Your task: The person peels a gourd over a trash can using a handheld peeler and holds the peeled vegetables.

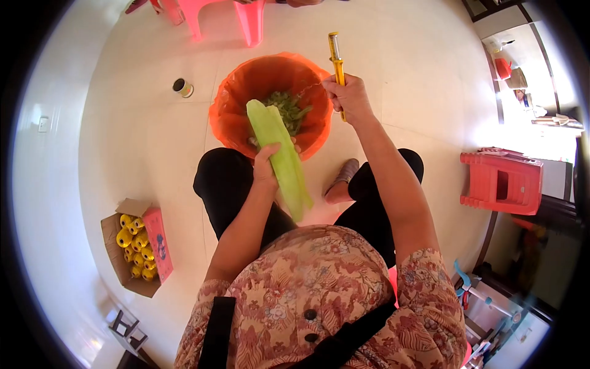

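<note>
My left hand (pixel 267 165) is closed around the middle of a long, pale green, peeled gourd (pixel 279 150), tilted with its far end over an orange lined bin (pixel 230 92). Green peelings (pixel 289 107) lie inside the bin. At the bin's right rim, my right hand (pixel 349 97) grips a yellow-handled peeler (pixel 335 52), its metal end pointing away from me. The peeler is apart from the gourd. A thin strand seems to hang near my right fingers.
A small can (pixel 183 88) lies on the floor left of the bin. A cardboard box (pixel 161 246) of yellow-wrapped items stands at the left. Pink stool legs (pixel 251 24) are at the back; stacked red stools (pixel 504 181) stand at the right.
</note>
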Demonstrator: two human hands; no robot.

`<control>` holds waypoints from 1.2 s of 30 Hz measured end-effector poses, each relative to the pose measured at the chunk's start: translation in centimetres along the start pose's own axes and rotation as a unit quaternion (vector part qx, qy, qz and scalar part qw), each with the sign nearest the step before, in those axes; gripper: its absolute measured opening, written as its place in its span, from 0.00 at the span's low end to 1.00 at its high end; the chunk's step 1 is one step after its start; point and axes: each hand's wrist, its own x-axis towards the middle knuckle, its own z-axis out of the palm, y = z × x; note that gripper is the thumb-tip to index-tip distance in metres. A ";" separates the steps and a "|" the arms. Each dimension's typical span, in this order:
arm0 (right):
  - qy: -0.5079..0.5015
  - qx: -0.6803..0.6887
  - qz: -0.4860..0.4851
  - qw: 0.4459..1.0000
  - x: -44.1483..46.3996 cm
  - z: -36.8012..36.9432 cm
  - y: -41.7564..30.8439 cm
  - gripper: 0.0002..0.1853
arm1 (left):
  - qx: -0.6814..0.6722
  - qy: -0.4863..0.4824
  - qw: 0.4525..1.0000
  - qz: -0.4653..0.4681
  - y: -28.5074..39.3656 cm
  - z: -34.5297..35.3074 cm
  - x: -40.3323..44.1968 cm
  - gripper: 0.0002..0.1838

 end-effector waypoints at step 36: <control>0.192 -0.527 0.151 0.814 -42.8 -12.1 7.1 0.10 | 0.018 -0.016 0.999 -0.044 0.1 -2.5 1.1 0.36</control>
